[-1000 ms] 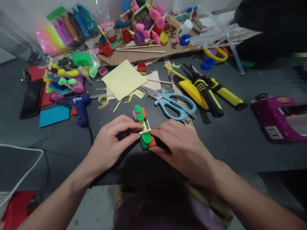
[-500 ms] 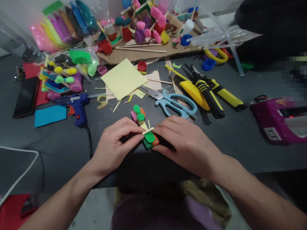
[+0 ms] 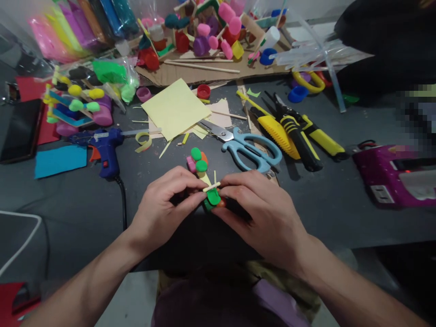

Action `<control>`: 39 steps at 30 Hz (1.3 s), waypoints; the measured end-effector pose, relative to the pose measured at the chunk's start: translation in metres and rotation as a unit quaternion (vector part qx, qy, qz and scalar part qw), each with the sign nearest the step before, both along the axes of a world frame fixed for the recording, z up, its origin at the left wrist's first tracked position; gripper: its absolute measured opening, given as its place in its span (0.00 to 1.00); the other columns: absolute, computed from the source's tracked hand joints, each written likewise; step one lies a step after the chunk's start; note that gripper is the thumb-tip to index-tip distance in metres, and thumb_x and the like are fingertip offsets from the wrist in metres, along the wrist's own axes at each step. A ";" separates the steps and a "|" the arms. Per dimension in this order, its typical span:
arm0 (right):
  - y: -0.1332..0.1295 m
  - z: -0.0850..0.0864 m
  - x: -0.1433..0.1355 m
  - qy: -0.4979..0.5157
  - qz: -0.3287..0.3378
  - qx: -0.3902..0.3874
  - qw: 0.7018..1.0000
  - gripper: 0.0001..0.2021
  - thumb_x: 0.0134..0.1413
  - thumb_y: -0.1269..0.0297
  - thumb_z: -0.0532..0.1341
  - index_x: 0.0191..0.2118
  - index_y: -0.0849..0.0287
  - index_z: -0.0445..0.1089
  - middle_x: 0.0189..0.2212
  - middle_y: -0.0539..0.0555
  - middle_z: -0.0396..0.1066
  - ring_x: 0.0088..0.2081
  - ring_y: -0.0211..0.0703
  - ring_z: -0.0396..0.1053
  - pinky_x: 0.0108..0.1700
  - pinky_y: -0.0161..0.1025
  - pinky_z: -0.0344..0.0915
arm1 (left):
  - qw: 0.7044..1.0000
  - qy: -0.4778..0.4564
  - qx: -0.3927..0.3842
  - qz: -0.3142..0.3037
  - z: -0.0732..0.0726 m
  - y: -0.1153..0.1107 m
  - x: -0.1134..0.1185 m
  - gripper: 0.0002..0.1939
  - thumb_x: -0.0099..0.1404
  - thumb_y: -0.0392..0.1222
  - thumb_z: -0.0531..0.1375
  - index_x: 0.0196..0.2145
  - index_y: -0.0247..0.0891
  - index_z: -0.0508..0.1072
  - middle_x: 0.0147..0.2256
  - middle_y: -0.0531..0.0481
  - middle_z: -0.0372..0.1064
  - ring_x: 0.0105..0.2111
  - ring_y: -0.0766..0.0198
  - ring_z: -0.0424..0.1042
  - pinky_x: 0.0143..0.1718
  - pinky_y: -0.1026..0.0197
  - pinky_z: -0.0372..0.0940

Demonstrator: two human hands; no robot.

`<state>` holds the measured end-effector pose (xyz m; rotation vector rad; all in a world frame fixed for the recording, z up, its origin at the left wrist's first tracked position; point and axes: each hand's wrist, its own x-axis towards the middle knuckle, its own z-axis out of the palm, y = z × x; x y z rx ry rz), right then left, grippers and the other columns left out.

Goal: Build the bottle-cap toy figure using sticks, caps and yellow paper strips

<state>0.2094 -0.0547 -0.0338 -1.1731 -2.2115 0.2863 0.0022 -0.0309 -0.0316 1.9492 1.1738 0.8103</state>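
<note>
A small craft model [image 3: 204, 178] stands on the table between my hands, with a pale yellow body, green clay discs and green, orange and pink round pieces at its ends. Across its near end lies a short pale yellow stick [image 3: 211, 186], just above a green seat-like piece [image 3: 214, 197]. My left hand [image 3: 170, 197] pinches the stick's left end between thumb and forefinger. At the other end are the fingertips of my right hand [image 3: 262, 204], closed around the model's near right side, its thumb by an orange piece [image 3: 222, 202]. The right fingers partly hide the contact.
Blue-handled scissors [image 3: 250, 147] lie beyond the model, beside a yellow cutter [image 3: 277, 134] and pliers [image 3: 299, 141]. A blue glue gun [image 3: 109, 150] is at left, its cord running nearer. Yellow paper [image 3: 175, 109], finished models [image 3: 76, 106] and a purple power box [image 3: 391, 177] surround the workspace.
The view has shifted slightly. My right fingertips have moved up to the stick's right end, and the right hand is more bent. My left hand keeps its pinch.
</note>
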 end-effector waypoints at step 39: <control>0.003 0.001 0.005 -0.016 -0.018 -0.083 0.996 0.16 0.60 0.62 0.63 0.51 0.67 0.71 0.49 0.66 0.75 0.52 0.63 0.69 0.52 0.59 0.66 | 0.973 -0.068 -0.221 -0.006 0.003 -0.002 0.009 0.12 0.71 0.37 0.58 0.51 0.40 0.74 0.30 0.56 0.71 0.27 0.70 0.71 0.31 0.69 0.68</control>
